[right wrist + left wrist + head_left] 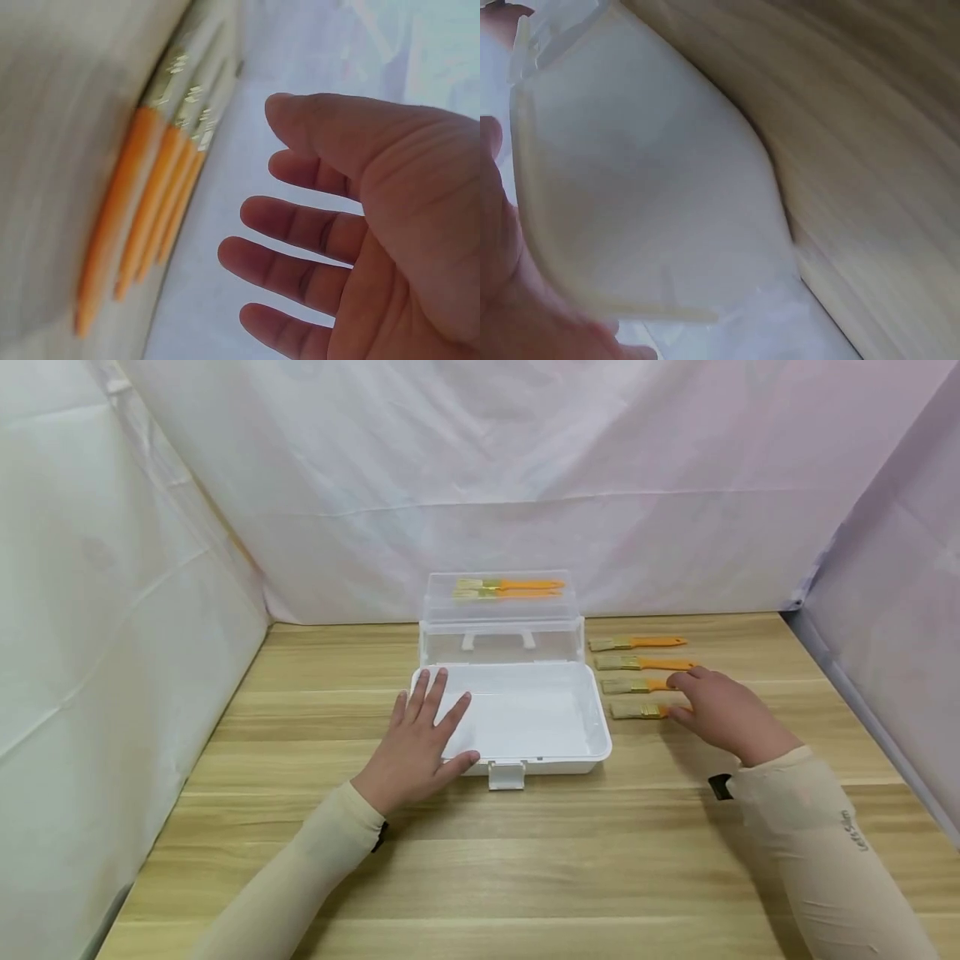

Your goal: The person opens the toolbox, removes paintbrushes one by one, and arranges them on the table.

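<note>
The white storage box (pixel 525 718) lies bare; its raised clear lid tray (pixel 501 597) holds two orange-handled brushes (pixel 508 588). The left hand (pixel 420 743) rests flat, fingers spread, on the box rim. The right hand (pixel 723 706), fingers loosely spread and holding nothing, hovers over the brush row (pixel 641 677). The right wrist view alone shows the empty palm.

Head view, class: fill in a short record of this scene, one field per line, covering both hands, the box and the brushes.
Left hand: flat, fingers spread, on the white box's near left rim
Right hand: open, over the nearest brush handles
White box: open, lid up
Brushes on table: four, orange handles, right of box
Brushes in lid tray: two
</note>
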`<state>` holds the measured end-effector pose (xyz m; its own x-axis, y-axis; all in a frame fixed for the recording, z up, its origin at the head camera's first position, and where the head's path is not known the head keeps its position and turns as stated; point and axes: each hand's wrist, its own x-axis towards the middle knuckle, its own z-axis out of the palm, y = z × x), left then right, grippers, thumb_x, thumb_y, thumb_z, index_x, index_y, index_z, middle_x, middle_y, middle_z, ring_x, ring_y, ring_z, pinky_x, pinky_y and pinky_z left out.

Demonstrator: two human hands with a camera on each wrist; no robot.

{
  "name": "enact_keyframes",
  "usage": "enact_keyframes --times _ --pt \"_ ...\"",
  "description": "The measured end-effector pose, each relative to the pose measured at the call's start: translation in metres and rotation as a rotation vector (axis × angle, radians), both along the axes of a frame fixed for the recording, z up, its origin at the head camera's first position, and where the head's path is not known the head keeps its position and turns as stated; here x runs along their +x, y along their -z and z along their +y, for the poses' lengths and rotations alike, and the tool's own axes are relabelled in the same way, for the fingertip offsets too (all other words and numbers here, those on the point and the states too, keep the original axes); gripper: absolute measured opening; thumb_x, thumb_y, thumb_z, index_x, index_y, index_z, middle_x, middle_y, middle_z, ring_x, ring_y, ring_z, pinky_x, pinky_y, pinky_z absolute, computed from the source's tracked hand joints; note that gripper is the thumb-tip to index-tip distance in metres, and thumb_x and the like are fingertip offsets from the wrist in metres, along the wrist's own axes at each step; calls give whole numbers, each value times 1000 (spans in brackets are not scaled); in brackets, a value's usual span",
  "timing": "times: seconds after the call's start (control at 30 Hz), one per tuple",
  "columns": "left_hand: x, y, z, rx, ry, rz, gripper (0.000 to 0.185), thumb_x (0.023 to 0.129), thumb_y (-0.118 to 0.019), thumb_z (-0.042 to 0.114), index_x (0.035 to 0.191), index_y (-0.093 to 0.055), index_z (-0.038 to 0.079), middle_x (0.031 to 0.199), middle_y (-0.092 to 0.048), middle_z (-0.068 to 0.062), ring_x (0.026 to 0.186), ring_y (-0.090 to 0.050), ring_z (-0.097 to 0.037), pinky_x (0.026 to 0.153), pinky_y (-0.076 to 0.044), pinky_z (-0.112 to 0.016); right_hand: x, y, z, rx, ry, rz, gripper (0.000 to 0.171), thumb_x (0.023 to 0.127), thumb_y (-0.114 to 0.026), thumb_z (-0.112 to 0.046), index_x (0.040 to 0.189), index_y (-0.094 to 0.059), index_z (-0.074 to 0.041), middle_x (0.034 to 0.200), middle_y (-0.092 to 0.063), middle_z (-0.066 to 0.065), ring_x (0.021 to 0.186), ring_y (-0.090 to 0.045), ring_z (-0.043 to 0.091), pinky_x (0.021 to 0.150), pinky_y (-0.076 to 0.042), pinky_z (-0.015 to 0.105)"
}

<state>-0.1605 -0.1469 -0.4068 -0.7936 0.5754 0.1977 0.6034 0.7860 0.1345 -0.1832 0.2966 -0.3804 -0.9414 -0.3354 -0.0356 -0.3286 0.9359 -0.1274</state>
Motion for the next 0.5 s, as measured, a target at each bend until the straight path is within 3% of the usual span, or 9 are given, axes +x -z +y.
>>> enact_keyframes --times 0.13,0.23,0.37,0.5 --pt "5 -2 -11 9 -96 -24 92 96 -34 71 158 -19 4 165 8 -17 149 17 -32 116 -4 -61 2 -9 -7 -19 -15 13 44 94 -69 -22 124 -58 9 117 -59 29 100 -61 45 86 -47 60" --pt "11 -5 -17 -3 -129 -38 95 95 -40 70 158 -19 3 165 5 -19 149 17 -32 116 -3 -61 3 -12 -11 -34 -16 -5 45 96 -67 -23 126 -57 8 120 -58 28 102 -61 44 87 -47 60" --pt "22 -6 -23 -29 -68 -62 88 96 -44 66 159 -21 8 165 7 -17 150 12 -34 114 -7 -64 4 -16 -17 -50 -10 -27 44 96 -66 -23 128 -57 7 123 -57 28 105 -60 44 88 -47 59" --pt "30 -5 -23 9 -29 -110 81 100 -43 59 159 -19 8 165 8 -15 150 9 -34 114 -8 -64 5 -22 -23 -61 -15 -26 43 96 -66 -22 128 -57 6 124 -58 27 104 -61 43 87 -47 59"
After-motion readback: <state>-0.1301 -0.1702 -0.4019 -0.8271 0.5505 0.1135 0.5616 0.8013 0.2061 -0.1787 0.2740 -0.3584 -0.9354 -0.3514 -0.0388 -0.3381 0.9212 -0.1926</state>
